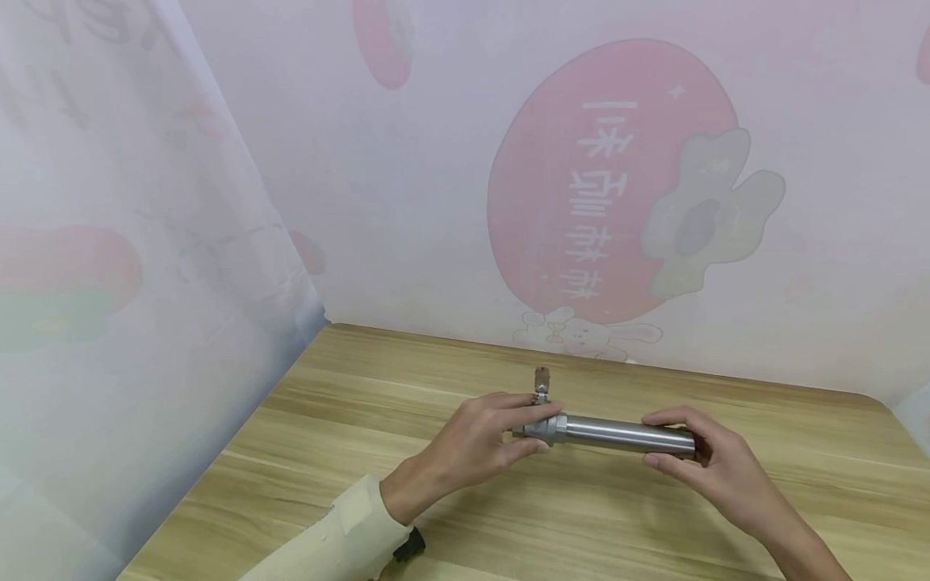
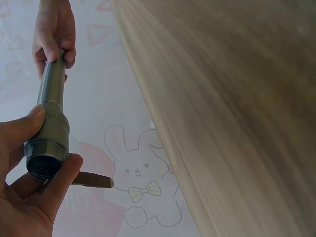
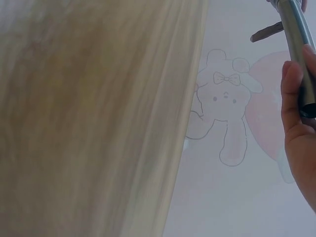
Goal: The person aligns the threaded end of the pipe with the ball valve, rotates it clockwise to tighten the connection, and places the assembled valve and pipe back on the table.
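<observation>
A ball valve (image 1: 554, 429) is joined to a straight silvery steel pipe (image 1: 617, 433), held nearly level over the table. My left hand (image 1: 468, 440) grips the valve body between thumb and fingers. The flat lever (image 1: 542, 381) sticks out on the far side of the valve. In the left wrist view, the threaded open end of the valve (image 2: 53, 136) faces the camera. The far end of the pipe is in my right hand (image 1: 730, 464), thumb on the near side and fingers on the far side. In the right wrist view, the pipe's dark open end (image 3: 307, 109) shows beside the palm.
The wood-grain table (image 1: 349, 403) spreads beneath both hands. A pale printed curtain (image 1: 407, 202) hangs behind its back edge, and another (image 1: 145, 242) along its left side. A small black object (image 1: 410, 546) shows by the left sleeve (image 1: 341, 524).
</observation>
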A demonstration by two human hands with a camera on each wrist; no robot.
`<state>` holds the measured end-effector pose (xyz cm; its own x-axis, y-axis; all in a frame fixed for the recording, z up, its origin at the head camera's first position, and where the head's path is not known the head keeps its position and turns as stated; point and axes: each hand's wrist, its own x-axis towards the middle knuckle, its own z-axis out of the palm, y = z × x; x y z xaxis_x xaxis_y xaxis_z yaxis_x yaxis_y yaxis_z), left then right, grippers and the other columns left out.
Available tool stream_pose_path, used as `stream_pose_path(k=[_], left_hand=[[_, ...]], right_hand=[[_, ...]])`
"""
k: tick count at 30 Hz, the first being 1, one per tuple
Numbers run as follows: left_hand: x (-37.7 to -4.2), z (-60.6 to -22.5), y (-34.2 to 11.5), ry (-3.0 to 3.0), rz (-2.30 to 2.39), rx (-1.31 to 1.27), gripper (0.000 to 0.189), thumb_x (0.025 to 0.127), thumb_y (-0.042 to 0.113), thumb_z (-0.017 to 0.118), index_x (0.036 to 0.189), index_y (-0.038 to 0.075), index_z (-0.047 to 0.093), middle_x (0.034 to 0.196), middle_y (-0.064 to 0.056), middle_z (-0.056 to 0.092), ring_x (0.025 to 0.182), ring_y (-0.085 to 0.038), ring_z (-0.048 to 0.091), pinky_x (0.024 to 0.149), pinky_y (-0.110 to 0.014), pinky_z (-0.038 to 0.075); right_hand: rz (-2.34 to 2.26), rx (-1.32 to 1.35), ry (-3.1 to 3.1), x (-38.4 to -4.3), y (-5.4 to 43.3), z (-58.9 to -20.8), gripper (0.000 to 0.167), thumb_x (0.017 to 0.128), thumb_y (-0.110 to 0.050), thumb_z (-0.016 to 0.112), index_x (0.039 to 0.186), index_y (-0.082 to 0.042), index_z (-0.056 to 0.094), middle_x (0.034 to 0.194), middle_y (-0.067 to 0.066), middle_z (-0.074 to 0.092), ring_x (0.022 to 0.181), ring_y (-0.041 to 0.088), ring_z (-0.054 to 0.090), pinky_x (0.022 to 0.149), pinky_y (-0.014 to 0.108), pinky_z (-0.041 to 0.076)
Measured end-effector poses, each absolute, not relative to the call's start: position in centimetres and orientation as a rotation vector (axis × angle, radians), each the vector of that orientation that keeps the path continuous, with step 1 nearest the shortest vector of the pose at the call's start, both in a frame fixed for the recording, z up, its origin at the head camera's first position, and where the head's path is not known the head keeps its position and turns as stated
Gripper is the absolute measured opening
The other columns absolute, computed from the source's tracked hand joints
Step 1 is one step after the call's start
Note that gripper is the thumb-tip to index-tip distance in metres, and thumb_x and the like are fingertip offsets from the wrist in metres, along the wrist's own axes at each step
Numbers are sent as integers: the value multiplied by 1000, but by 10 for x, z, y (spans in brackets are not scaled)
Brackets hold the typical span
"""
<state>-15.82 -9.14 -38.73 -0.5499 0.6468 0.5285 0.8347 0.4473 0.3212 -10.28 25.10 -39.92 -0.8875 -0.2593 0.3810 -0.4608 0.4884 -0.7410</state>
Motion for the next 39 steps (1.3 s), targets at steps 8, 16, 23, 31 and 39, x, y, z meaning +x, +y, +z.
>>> stream_pose_path(k=[8, 16, 23, 31, 39], left_hand=[[-158, -387, -91, -2366, -800, -1266, 51, 94, 25, 88, 143, 21, 74, 135, -11, 78, 119, -23, 78, 95, -29, 66], [-158, -388, -91, -2372, -798, -1258, 51, 93, 25, 89, 142, 21, 75, 135, -11, 78, 119, -23, 78, 94, -28, 66], [-159, -388, -91, -2373, -803, -1263, 51, 94, 24, 88, 142, 21, 74, 135, -11, 78, 119, -23, 78, 93, -27, 66], [-159, -388, -91, -2369, -812, -1270, 51, 94, 24, 88, 142, 20, 75, 134, -11, 78, 117, -22, 79, 90, -24, 66], [-159, -388, -91, -2368, -812, -1269, 51, 94, 24, 89, 142, 21, 75, 133, -11, 78, 116, -21, 79, 90, -25, 66]], right_hand=[[1321, 617, -2499, -102, 250, -398, 41, 92, 0, 85, 130, -12, 74, 114, -7, 77, 93, 5, 70, 75, 19, 57], [1327, 607, -2498, -101, 250, -398, 40, 94, -1, 84, 131, -12, 74, 113, -6, 78, 91, 5, 69, 74, 19, 57], [1327, 599, -2506, -101, 250, -398, 38, 96, -1, 82, 131, -11, 74, 111, -6, 78, 89, 6, 70, 71, 21, 58], [1360, 595, -2520, -100, 251, -398, 37, 98, -2, 80, 133, -13, 74, 110, -5, 77, 85, 12, 76, 71, 27, 65], [1351, 598, -2519, -100, 251, -398, 35, 99, -2, 78, 133, -11, 74, 105, -6, 77, 78, 16, 73, 67, 28, 62]])
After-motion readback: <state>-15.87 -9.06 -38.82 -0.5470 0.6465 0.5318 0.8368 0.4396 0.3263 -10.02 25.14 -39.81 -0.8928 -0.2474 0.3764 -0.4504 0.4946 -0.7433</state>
